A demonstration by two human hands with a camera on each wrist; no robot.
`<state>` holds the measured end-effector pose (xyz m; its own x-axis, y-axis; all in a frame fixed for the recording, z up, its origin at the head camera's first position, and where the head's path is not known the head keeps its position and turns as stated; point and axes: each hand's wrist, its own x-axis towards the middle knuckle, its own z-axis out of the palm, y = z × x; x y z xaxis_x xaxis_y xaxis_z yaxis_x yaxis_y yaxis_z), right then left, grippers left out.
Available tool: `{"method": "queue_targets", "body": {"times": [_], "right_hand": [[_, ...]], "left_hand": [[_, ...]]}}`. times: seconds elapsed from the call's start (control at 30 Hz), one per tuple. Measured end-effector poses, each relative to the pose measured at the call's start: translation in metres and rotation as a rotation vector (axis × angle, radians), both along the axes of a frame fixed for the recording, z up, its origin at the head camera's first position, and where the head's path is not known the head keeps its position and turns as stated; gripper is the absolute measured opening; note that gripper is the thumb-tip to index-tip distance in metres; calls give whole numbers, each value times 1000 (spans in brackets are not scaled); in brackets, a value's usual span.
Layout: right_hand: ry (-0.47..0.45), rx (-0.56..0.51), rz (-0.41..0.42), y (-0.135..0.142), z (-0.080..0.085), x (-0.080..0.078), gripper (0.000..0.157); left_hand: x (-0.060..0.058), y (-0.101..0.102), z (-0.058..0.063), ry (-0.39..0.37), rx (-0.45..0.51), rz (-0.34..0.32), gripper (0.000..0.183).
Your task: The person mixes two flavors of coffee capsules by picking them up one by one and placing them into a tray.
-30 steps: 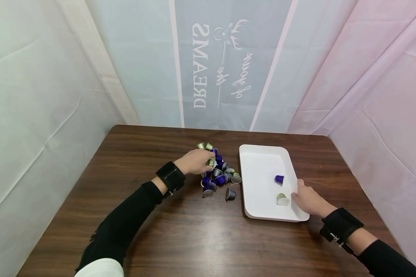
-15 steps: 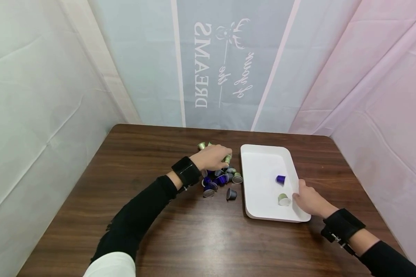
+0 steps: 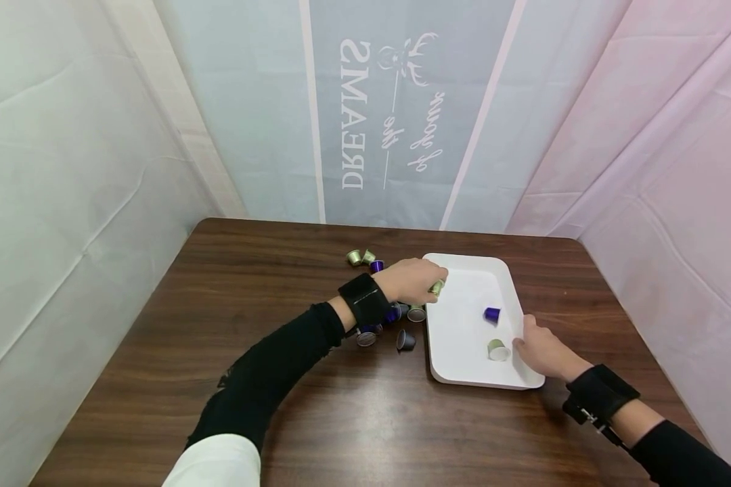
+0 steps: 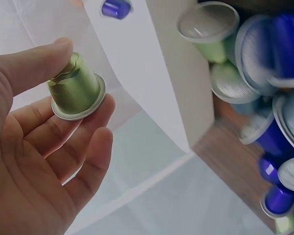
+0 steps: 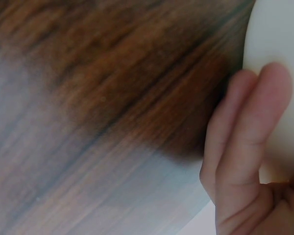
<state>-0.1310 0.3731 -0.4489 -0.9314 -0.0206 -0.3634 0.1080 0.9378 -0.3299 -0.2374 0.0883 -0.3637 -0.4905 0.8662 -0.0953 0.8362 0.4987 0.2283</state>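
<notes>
My left hand (image 3: 413, 281) is over the left rim of the white tray (image 3: 463, 270). It pinches a green coffee capsule (image 4: 76, 93) between thumb and fingers, its foil rim turned away from the thumb. At the tray's right side my right hand (image 3: 545, 348) grips the wall, thumb over the rim and fingers (image 5: 245, 132) along the outside. Inside the tray lie a blue capsule (image 3: 492, 315) and a pale green capsule (image 3: 497, 350). Left of it, partly hidden beneath my left wrist, is a pile of blue, grey and green capsules (image 4: 279, 196).
A grey capsule (image 3: 405, 340) lies apart, in front of the pile. Two green capsules (image 3: 354, 258) and a blue one (image 3: 376, 266) sit at its far side. The brown wooden table (image 3: 365, 426) is bounded by hanging cloths at the back and sides.
With the green capsule pinched, my left hand has moved right from the pile to above the tray's left rim. My right hand and the tray have stayed in place.
</notes>
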Motion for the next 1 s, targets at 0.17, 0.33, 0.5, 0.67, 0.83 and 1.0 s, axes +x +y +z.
{"method": "queue_targets", "body": {"times": [0.17, 0.33, 0.5, 0.67, 0.83, 1.0], "right_hand": [[-1, -7, 3, 0, 1, 1, 53], [7, -17, 9, 0, 1, 2, 51], [15, -19, 20, 1, -1, 2, 52], [8, -18, 14, 0, -1, 2, 53], [5, -21, 16, 1, -1, 2, 53], [-3, -27, 20, 2, 0, 3, 53]], "left_hand": [[9, 21, -1, 27, -11, -36, 15], [14, 37, -2, 47, -1, -66, 14], [17, 48, -3, 35, -18, -79, 16], [20, 59, -4, 13, -34, -83, 22], [24, 70, -9, 2, -51, -76, 26], [29, 82, -16, -17, -71, -61, 28]]}}
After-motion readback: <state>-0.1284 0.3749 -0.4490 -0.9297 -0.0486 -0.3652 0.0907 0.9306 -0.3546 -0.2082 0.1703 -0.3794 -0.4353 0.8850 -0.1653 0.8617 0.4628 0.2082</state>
